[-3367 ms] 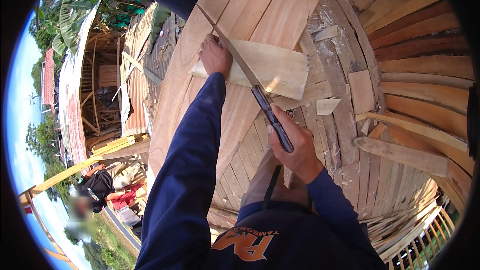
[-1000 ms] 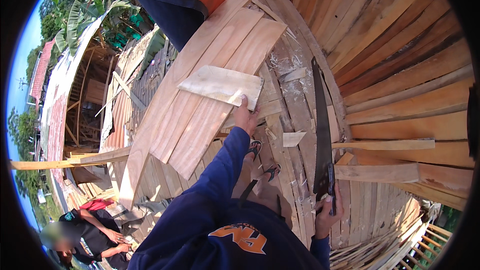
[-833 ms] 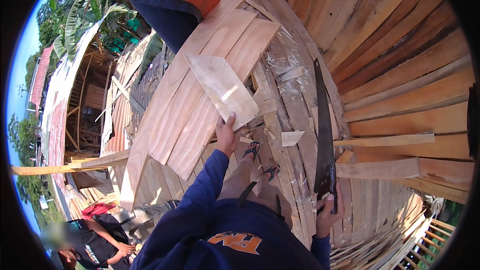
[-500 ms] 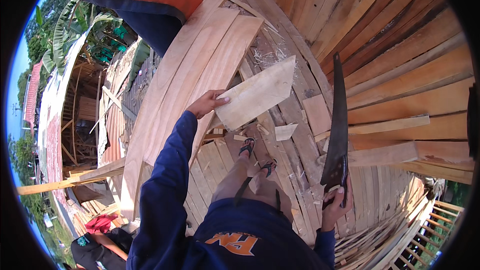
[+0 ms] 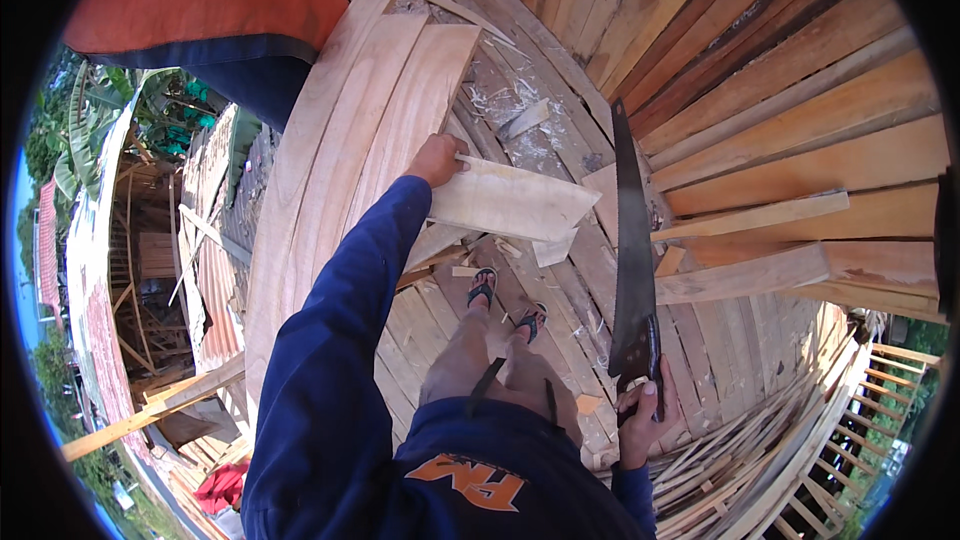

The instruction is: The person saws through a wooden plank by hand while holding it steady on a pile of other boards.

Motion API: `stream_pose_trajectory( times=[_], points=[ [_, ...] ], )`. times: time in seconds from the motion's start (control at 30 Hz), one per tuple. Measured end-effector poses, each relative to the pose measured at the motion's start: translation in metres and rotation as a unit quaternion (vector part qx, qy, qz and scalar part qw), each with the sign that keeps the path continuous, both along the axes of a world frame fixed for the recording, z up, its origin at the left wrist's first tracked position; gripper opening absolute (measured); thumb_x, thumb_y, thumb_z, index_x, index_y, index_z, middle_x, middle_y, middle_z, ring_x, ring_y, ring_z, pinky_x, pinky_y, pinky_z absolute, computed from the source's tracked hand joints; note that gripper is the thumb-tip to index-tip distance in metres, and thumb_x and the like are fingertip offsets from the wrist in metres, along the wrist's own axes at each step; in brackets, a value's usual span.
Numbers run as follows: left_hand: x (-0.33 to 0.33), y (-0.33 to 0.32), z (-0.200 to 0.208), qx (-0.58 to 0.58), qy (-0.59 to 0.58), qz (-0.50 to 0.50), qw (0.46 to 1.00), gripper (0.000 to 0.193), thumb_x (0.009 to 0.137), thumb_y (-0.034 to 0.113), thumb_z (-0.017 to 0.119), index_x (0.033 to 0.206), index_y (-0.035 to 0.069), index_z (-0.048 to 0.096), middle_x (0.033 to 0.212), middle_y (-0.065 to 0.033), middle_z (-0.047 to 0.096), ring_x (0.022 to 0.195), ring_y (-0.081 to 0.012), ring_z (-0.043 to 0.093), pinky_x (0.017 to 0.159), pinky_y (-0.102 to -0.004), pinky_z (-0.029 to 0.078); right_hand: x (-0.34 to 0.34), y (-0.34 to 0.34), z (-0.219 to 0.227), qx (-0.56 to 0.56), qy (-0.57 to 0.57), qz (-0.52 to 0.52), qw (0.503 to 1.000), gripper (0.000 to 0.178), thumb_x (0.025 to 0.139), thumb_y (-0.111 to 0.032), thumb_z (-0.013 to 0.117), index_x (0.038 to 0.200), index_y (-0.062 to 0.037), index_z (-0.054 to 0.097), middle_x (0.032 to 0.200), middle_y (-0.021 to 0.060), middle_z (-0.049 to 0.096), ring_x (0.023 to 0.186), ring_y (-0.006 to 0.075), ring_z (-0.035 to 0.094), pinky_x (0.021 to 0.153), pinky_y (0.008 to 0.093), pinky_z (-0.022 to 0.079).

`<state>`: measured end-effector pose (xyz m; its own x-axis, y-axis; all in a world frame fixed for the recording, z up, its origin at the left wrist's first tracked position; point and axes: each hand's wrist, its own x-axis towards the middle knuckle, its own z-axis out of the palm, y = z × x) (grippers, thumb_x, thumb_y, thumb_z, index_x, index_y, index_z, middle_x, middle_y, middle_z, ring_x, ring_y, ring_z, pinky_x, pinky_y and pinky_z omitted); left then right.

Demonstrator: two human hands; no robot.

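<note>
My left hand (image 5: 438,160) grips one end of a pale, flat wooden board (image 5: 515,198), with the thumb on top. The board's slanted far end points right, toward the saw. A handsaw (image 5: 633,250) with a dark blade stands on my right, tip pointing away from me. Its handle is in my right hand (image 5: 648,418), fingers closed around it. Beside my left arm lie several long, wide planks (image 5: 365,110). A small pale offcut (image 5: 555,248) shows just past the board's near edge, partly hidden by it.
Wood shavings and another offcut (image 5: 525,120) lie on the plank floor. A curved plank wall (image 5: 780,90) rises on the right, with a loose beam (image 5: 745,275) against it. At the far left, a person in an orange shirt (image 5: 200,0) is close to the planks. Thin strips (image 5: 740,470) are piled lower right.
My left hand has moved farther away, and the board has swung so its slanted end now points slightly downward to the right. The saw has shifted a little left, still in my right hand.
</note>
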<state>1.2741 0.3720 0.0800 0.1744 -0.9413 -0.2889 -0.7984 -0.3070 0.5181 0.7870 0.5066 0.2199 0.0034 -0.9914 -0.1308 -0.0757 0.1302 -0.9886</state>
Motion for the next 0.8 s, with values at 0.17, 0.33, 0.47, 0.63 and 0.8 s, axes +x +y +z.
stream_pose_trajectory(
  times=[0.17,0.33,0.47,0.63,0.8],
  points=[
    [-0.051,0.025,-0.022,-0.182,-0.138,0.126,0.965,0.025,0.089,0.007,0.061,0.114,0.005,0.065,0.125,-0.0194,0.057,0.126,-0.0408,0.046,0.104,-0.0474,0.041,0.007,-0.001,-0.005,-0.002,0.015,0.008,1.000,0.047,0.097,-0.015,0.056,0.137,0.0101,0.050,0.060,0.0030,0.053,0.048,0.0093,0.049,0.049,0.0270,0.046],
    [-0.053,0.027,-0.044,-0.271,-0.180,0.114,0.939,0.022,0.092,0.008,0.055,0.111,-0.001,0.060,0.116,-0.0195,0.058,0.122,-0.0398,0.047,0.106,-0.0487,0.037,0.011,-0.006,0.001,-0.001,0.055,0.043,0.998,0.048,0.097,-0.017,0.057,0.135,0.0108,0.052,0.067,0.0059,0.057,0.051,0.0094,0.052,0.051,0.0253,0.045],
    [-0.051,0.021,-0.044,-0.300,-0.139,0.094,0.939,0.018,0.093,0.009,0.055,0.107,0.000,0.060,0.112,-0.0189,0.057,0.116,-0.0387,0.048,0.105,-0.0480,0.037,0.009,-0.008,0.010,0.025,0.072,0.084,0.994,0.047,0.096,-0.016,0.057,0.135,0.0100,0.053,0.078,0.0090,0.063,0.056,0.0096,0.056,0.053,0.0250,0.046],
    [-0.056,0.013,-0.037,-0.249,-0.138,0.099,0.954,0.019,0.094,0.012,0.055,0.107,0.000,0.060,0.114,-0.0189,0.056,0.117,-0.0379,0.048,0.105,-0.0476,0.036,0.014,-0.012,0.009,-0.032,0.143,0.153,0.977,0.047,0.096,-0.015,0.057,0.136,0.0077,0.053,0.073,0.0059,0.061,0.055,0.0085,0.054,0.053,0.0240,0.046],
    [-0.071,0.012,-0.049,-0.239,-0.292,0.165,0.911,0.024,0.096,0.020,0.052,0.109,0.003,0.061,0.123,-0.0179,0.054,0.129,-0.0372,0.043,0.113,-0.0533,0.027,0.039,-0.019,0.018,-0.052,0.188,0.231,0.953,0.046,0.093,-0.013,0.061,0.134,0.0074,0.056,0.086,0.0116,0.067,0.061,0.0096,0.058,0.058,0.0254,0.048]
  ],
)
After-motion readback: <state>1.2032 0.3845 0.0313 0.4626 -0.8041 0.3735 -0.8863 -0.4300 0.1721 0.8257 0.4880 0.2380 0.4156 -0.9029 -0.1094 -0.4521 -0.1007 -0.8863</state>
